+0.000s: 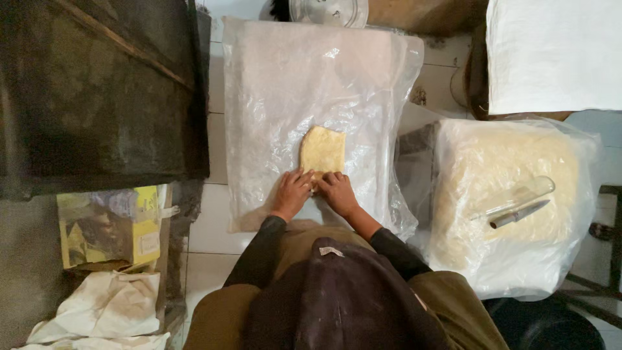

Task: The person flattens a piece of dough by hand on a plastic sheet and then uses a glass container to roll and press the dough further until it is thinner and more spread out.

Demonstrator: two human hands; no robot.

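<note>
White tiled floor [210, 220] as work surface

A clear plastic sheet [291, 84] lies spread on it; beside it sit a bagged dough mass [505, 194], a yellow box [110, 223] and crumpled cloths [107, 308].

Dough piece [322, 150] lies on plastic sheet [285, 84], bagged dough [505, 194] right.

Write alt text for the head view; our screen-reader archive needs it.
Both hands, left hand and right hand, press the near edge of a flat pale yellow dough piece lying on a clear plastic sheet. At right, a metal knife rests on a plastic-wrapped dough mass.
</note>
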